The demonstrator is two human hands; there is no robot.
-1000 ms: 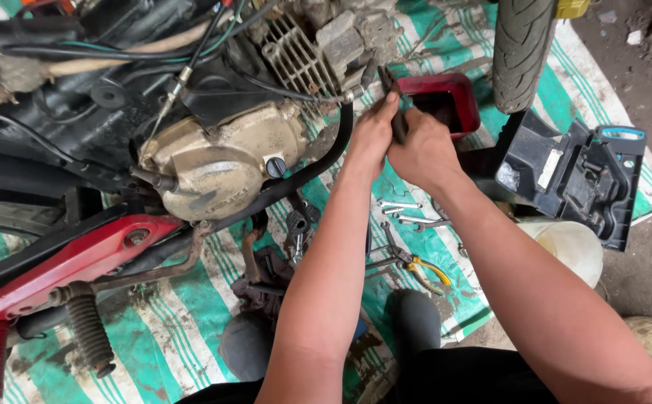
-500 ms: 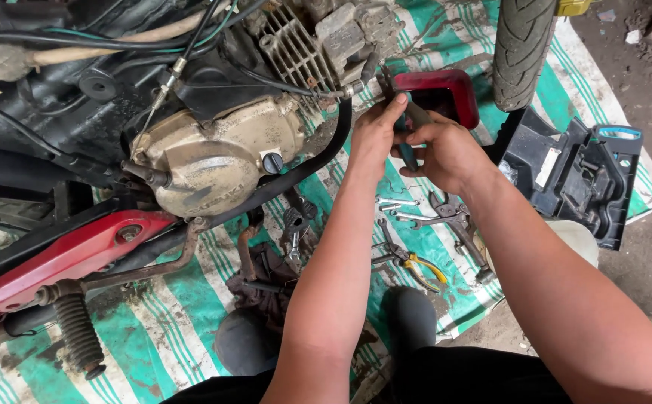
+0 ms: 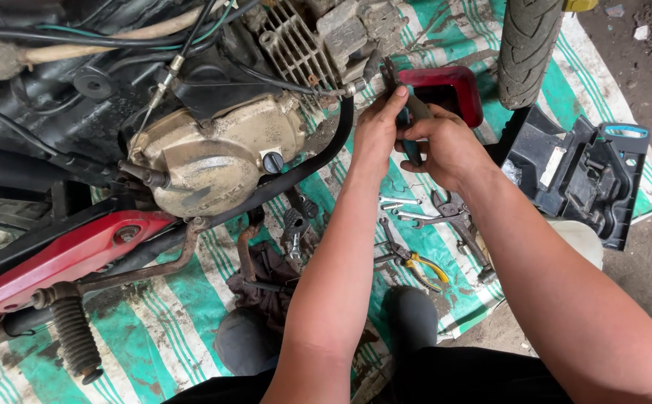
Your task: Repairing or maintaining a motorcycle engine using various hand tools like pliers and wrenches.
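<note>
Black trousers and two dark shoes (image 3: pixel 413 318) fill the nearest edge of the view, where the person crouches on a green-and-white striped tarp (image 3: pixel 191 299) spread over the dirt floor. Just beyond the shoes lie loose tools: yellow-handled pliers (image 3: pixel 425 266), a pair of grey locking pliers (image 3: pixel 457 217) and some small wrenches (image 3: pixel 401 202), all resting on the tarp between the two forearms.

Both arms stretch forward and meet near the front of the engine. The right hand (image 3: pixel 446 146) has its fingers wrapped tight around the blue-green handle of a hand tool (image 3: pixel 410 146), whose metal tip points up toward the engine's finned cylinder (image 3: pixel 296 49). The left hand (image 3: pixel 374 131) is curled against the same tool from the other side, thumb raised along its upper part, fingers closed on it; how firmly it grips I cannot tell. The tool sits between the two hands, just below a cable end (image 3: pixel 352 88) at the cylinder.

To the left is the dusty tan crankcase cover (image 3: pixel 214 161), with a red frame panel (image 3: pixel 64 258) and a rubber-booted shock (image 3: pixel 75 340) below it. Behind the hands stands a red tray (image 3: pixel 453 93). Farther right rises the black tyre (image 3: pixel 528 45), and beside it a black plastic panel (image 3: pixel 588 179) lies on the tarp.
</note>
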